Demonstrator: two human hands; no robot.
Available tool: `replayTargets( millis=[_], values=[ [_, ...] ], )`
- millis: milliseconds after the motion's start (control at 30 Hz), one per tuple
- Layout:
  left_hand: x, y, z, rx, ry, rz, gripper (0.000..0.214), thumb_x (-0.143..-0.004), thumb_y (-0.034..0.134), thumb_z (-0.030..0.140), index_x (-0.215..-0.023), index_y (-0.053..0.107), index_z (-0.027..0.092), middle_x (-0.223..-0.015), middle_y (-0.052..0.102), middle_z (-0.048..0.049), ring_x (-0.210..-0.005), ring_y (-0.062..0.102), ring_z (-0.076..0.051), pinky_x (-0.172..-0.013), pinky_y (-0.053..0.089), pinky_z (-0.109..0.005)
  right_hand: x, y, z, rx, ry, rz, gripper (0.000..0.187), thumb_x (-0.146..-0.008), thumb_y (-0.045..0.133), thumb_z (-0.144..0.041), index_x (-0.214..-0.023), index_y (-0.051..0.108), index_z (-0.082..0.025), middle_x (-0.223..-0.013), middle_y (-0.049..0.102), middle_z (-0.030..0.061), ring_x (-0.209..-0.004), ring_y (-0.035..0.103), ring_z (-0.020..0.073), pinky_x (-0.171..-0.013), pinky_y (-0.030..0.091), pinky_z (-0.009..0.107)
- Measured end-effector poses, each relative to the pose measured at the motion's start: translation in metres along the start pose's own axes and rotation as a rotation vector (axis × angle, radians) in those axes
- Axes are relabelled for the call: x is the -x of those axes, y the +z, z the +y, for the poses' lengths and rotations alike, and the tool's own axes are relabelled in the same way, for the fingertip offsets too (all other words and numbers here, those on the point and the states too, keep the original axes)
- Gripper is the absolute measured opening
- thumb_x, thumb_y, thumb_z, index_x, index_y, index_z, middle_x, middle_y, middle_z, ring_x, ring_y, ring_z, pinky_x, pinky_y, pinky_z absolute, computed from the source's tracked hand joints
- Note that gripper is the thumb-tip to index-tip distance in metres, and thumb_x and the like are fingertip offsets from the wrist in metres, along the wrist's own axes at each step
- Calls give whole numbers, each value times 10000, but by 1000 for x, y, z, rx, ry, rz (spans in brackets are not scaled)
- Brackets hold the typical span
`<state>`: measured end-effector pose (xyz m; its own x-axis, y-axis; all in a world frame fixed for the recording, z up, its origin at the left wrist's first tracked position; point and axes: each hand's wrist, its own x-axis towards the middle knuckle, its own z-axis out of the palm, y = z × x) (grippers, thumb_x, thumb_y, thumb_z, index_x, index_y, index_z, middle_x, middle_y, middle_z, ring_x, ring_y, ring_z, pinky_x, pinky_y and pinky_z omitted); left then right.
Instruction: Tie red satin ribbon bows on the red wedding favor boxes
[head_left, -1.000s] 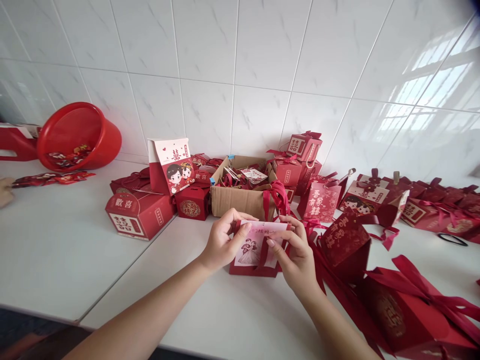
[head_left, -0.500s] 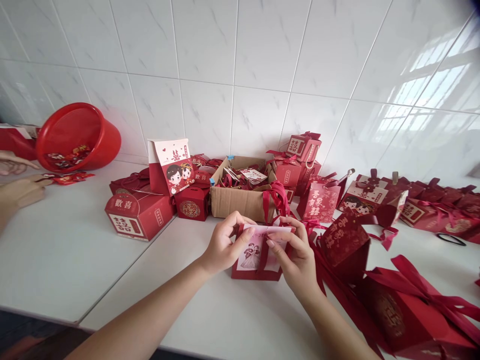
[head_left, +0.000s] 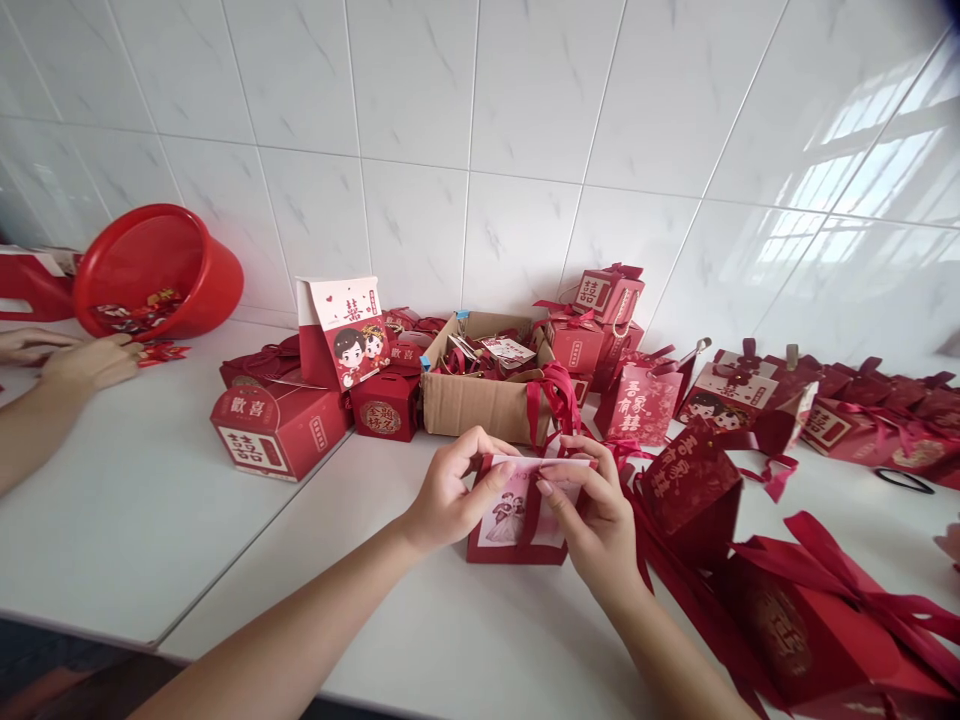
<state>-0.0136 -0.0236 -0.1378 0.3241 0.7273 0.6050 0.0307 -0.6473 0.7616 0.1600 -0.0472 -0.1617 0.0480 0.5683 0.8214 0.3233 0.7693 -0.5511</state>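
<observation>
Tiled wall (head_left: 412, 120): white, marbled, rising beyond both hands.
White table (head_left: 225, 560): below both hands, its seam running left of the left hand.
Bow-topped box (head_left: 817, 640): red, to the right of the right hand and nearer the viewer.
Red bucket (head_left: 225, 285): on its side, far left of the left hand and beyond it, wrapped packets inside.
Carton (head_left: 480, 405): brown, open, just beyond the 2 hands, filled with cards and red pieces.
White-labelled box (head_left: 300, 435): red, left of the left hand and farther back.
Gift bag (head_left: 517, 553): red, between the 2 hands, a printed couple on its pale front; whether its base touches the table, I cannot tell.
Left hand (head_left: 454, 495): gripping the bag's upper left edge, thumb in front.
Right hand (head_left: 596, 505): closed at the bag's upper right, thumb and fingertip pinched by the ribbon.
Co-worker's hand (head_left: 90, 362): well left of the left hand, beside the bucket.
Ribbon (head_left: 531, 515): dark red, down the bag's front, left of the right thumb.
Black band (head_left: 904, 481): well right of the right hand.
</observation>
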Motion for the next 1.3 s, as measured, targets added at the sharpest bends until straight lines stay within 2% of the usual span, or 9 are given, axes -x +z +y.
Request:
replayTargets(
  millis=[200, 300, 367, 467, 533, 767, 967, 1133, 1300],
  values=[
    [0, -1, 5, -18, 90, -74, 147, -888, 539, 221, -782, 448, 176, -908, 660, -73, -756, 618, -144, -641, 461, -250, 3, 4, -3, -132, 154, 124, 440, -818, 648, -192, -1193, 433, -280, -1112, 558, 58, -942, 582, 172, -818, 504, 352],
    [2, 3, 2, -85, 134, -73, 169, -840, 615, 232, -860, 454, 189, -956, 619, -69, -848, 622, -170, -720, 489, -286, 3, 3, -6, -122, 275, 76, 288, -808, 669, -268, -1037, 500, -225, -913, 598, 28, -776, 597, 152, -668, 512, 283],
    [5, 10, -4, -180, 174, -6, 366, -743, 732, 275, -956, 443, 204, -1038, 566, -82, -942, 603, -206, -785, 496, -329, 2, 3, -9, -82, 296, 110, 250, -786, 691, -292, -923, 499, -212, -805, 574, -1, -684, 573, 133, -597, 488, 253],
    [10, 22, -13, -295, 212, 110, 685, -596, 843, 332, -1083, 374, 225, -1158, 480, -119, -1066, 555, -264, -829, 501, -375, 2, 3, -11, -35, 258, 180, 272, -767, 700, -288, -897, 473, -212, -806, 550, -7, -693, 567, 131, -610, 482, 254],
    [13, 27, -18, -338, 207, 150, 731, -617, 830, 328, -1138, 326, 230, -1207, 449, -141, -1116, 532, -282, -849, 500, -395, 3, 3, -11, -24, 246, 187, 275, -766, 697, -284, -898, 467, -212, -819, 543, -4, -708, 565, 132, -622, 479, 258],
    [9, 22, -13, -373, 170, 123, 584, -742, 668, 205, -1215, 327, 208, -1161, 494, -124, -1002, 578, -229, -830, 503, -371, 1, 2, -4, 11, 241, 263, 304, -752, 703, -286, -943, 479, -207, -872, 536, 11, -766, 558, 148, -678, 474, 282],
    [-3, 6, -10, -333, 50, 130, 154, -780, 664, 254, -892, 594, 176, -884, 640, -61, -807, 613, -186, -732, 502, -309, -1, -3, 3, 64, 252, 314, 296, -740, 717, -311, -897, 491, -200, -861, 538, 17, -754, 552, 150, -665, 471, 280],
    [-11, -4, -10, -98, -66, 146, 137, -758, 713, 297, -786, 684, 167, -816, 690, -60, -780, 641, -188, -722, 511, -294, -1, -3, 3, 29, 290, 312, 323, -741, 714, -314, -923, 471, -204, -856, 540, 17, -698, 560, 142, -612, 479, 270],
    [-14, -13, -1, 173, -67, 194, 110, -699, 768, 234, -705, 688, 158, -852, 681, -57, -868, 643, -182, -791, 521, -287, 1, -2, -1, 62, 198, 284, 306, -739, 714, -275, -906, 468, -205, -848, 531, 17, -724, 559, 147, -618, 473, 267]
  ],
)
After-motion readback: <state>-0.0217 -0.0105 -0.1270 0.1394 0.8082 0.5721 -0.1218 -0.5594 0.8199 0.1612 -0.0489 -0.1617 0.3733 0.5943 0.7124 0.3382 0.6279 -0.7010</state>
